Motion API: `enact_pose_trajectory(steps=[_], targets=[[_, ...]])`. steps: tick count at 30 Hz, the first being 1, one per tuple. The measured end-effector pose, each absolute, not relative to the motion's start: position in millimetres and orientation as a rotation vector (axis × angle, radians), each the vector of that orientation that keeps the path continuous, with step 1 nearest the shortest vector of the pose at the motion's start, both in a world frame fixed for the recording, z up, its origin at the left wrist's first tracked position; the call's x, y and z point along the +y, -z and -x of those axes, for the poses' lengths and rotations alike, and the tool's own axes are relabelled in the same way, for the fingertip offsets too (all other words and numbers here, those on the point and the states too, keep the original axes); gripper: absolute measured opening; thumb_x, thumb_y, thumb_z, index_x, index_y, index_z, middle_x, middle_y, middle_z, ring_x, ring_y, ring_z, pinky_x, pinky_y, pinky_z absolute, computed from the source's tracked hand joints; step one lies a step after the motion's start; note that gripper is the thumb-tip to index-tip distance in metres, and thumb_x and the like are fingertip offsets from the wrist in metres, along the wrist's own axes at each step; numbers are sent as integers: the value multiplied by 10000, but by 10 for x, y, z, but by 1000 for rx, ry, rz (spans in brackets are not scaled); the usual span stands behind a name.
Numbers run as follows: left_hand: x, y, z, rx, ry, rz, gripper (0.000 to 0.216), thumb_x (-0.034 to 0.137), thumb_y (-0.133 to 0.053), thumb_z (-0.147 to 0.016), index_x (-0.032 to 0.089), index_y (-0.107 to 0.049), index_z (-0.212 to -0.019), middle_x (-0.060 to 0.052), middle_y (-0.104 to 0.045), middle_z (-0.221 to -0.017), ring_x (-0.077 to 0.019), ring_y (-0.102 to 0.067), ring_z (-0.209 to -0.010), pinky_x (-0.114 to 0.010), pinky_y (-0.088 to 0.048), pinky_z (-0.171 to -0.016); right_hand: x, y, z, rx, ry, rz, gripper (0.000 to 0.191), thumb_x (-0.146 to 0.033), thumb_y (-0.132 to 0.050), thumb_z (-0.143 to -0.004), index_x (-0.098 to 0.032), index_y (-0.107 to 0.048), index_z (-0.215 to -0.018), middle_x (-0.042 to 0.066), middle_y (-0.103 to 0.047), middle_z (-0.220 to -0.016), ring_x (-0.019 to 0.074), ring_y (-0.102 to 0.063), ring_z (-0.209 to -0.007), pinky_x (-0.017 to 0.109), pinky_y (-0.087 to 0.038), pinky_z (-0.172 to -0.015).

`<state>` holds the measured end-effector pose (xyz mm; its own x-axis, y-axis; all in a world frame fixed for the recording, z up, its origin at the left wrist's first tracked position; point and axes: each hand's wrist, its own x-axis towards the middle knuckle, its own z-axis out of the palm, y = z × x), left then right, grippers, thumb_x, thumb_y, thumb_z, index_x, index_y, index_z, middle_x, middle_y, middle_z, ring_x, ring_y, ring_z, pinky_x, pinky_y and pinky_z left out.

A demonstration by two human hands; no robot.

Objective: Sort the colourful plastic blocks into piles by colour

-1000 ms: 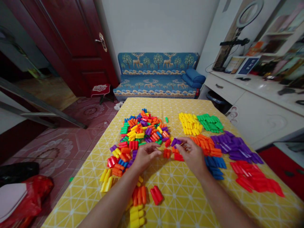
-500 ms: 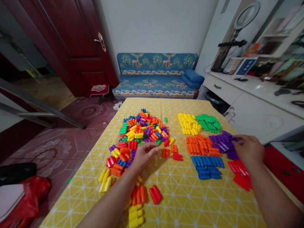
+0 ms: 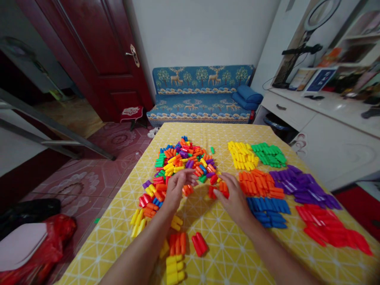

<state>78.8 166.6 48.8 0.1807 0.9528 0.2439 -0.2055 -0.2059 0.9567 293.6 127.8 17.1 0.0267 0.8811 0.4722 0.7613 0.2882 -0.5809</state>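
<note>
Noted blue deer-patterned sofa, upper centre; dark red door, upper left; ring light, upper right corner.

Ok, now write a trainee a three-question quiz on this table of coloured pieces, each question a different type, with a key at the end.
1. Short answer: On the yellow tablecloth with white lines, which colour group sits immediately right of the group of rounded yellow plastic-looking pieces?

2. True or false: The heap of mixed-colour rounded pieces lies left of the group of glossy purple pieces.

3. Fill in the blank: The person's ____ hand is nearer the group of rounded orange pieces laid beside the purple group.

Key: 1. Green, the group of rounded green pieces. 2. True. 3. Right: the right hand.
</note>
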Motion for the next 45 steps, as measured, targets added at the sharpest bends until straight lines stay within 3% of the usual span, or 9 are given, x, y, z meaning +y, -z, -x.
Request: enact_pose_trajectory(steps=[5,10,19,24,30,35,39,42,45], targets=[[1897,-717,-262,1341,-1552,-1607,386,483,-533,-894,166,-707,-1030,-87,-719,-1014,-241,-650,-1000,-352,-485,-914,1347,24,-2626,-1767,25,1620,634,-372,-571,-869,-196,-350,-1436,189,-330,-1497,348,-294,-1399,604,-320,-1067],[2192,-459,216,1884,-1162,-1715,523,489,-627,-800,139,-643,-1188,-165,-642,-1211,-316,-582,-1146,-444,-447,-977,1371,69,-2665,-1742,140,1741,615,-420,-556,-879,-196,-376,-1423,200,-360,-1488,383,-343,-1365,622,-333,-1031],[2058,-228,-302,1474,-1060,-1905,696,498,-671,-784,208,-484,-1388,-146,-492,-1417,-316,-443,-1331,-470,-339,-1105,1381,33,-2634,-1923,-89,1553,736,-391,-612,-837,-155,-312,-1467,172,-422,-1466,299,-402,-1353,502,-396,-1074],[1873,-525,-499,1153,-906,-1919,556,482,-624,-845,224,-571,-1334,-128,-422,-1496,-322,-372,-1392,-477,-288,-1149,1356,-4,-2635,-2011,-141,1441,720,-391,-627,-831,-141,-354,-1448,161,-411,-1477,287,-378,-1371,489,-373,-1103],[1538,-977,-29,1181,-681,-2016,598,523,-593,-859,266,-503,-1391,-97,-513,-1434,-310,-465,-1329,-479,-352,-1121,1338,34,-2676,-1879,-189,1444,558,-429,-548,-894,-125,-479,-1357,157,-552,-1342,264,-514,-1242,451,-442,-1038],[1114,-529,986,1570,-575,-2217,931,599,-728,-696,279,-342,-1481,-126,-343,-1543,-364,-288,-1429,-556,-316,-1128,1344,26,-2680,-1710,-162,1500,487,-473,-502,-913,-138,-564,-1260,143,-624,-1234,269,-573,-1145,460,-472,-982],[779,-60,1256,1656,-521,-2296,1091,601,-762,-644,271,-212,-1526,-177,-257,-1567,-425,-245,-1429,-604,-340,-1091,1363,39,-2661,-1694,-133,1510,552,-513,-490,-908,-130,-542,-1302,167,-571,-1316,295,-531,-1214,484,-449,-1011],[709,55,927,1696,-614,-2300,1029,525,-747,-703,307,-173,-1530,-158,-212,-1580,-426,-202,-1441,-631,-326,-1086,1368,53,-2647,-1752,-111,1504,589,-518,-499,-901,-144,-503,-1357,176,-503,-1396,308,-484,-1275,504,-432,-1032],[833,25,474,1611,-761,-2224,893,385,-689,-794,286,-184,-1524,-148,-196,-1577,-351,-282,-1430,-532,-368,-1104,1364,53,-2642,-1822,-109,1508,624,-521,-519,-888,-166,-464,-1398,178,-447,-1445,323,-451,-1309,527,-423,-1036]])
